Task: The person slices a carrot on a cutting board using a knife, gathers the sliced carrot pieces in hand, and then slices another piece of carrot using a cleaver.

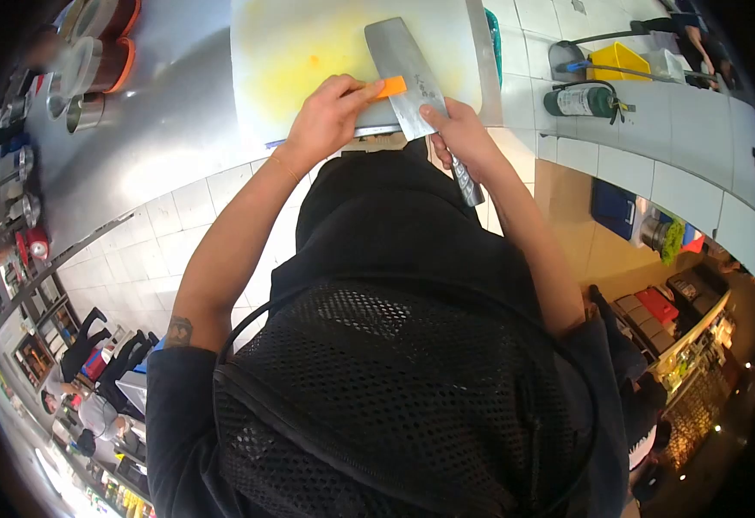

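A broad cleaver point(399, 65) lies slanted over a white, yellow-stained cutting board point(265, 52). Its handle points down toward my body. My right hand point(459, 136) grips it where blade and handle meet, thumb flat on the blade. An orange block of carrot point(391, 86) sits against the left side of the blade, partly over it in this view. The fingers of my left hand point(333, 110) are closed on the carrot's left end. A small orange scrap point(314, 60) rests on the board left of the blade.
Steel counter point(162, 104) extends left of the board, with lidded containers point(101, 65) and a metal cup point(84, 112) at its far end. To the right are a green fire extinguisher point(580, 101) and a yellow bin point(619, 62). Other people point(97, 406) are at lower left.
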Motion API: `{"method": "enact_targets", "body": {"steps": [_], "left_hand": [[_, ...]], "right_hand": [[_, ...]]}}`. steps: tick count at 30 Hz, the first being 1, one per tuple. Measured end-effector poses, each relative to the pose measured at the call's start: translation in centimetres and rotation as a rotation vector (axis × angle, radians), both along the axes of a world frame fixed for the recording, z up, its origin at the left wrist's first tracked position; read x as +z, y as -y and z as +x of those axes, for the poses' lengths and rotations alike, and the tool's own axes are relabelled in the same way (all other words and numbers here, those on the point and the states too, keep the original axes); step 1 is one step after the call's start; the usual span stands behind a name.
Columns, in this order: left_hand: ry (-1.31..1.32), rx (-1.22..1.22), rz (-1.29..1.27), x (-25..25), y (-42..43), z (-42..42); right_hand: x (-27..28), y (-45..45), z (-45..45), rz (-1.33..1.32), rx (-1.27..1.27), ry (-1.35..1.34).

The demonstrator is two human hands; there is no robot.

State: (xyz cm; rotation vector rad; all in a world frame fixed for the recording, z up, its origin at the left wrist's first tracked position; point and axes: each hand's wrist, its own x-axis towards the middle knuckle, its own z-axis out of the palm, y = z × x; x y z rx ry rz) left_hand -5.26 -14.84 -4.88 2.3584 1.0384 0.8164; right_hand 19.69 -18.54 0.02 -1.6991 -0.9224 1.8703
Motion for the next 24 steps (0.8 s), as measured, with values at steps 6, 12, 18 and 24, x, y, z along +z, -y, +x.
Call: {"method": "enact_targets", "body": {"steps": [6,12,18,24], "left_hand": [[0.028,0.043,0.026,0.2,0.0,0.3],[0.025,0.014,0.045,-0.6,-0.1,0.0],[0.006,-0.012,0.024,-0.4,-0.4,0.0],[0.024,-0.041,0.024,-0.5,-0.6,-0.2]], "right_hand": [[1.1,2.1,0.9,-0.026,0.013,0.007],[1.9,4.4,1.5,-0.057,0.023,-0.010],[1.5,3.7,0.3,-0.057,-0.030,0.012],[1.2,3.2,-0.7,-0.051,-0.042,0.070]]}}
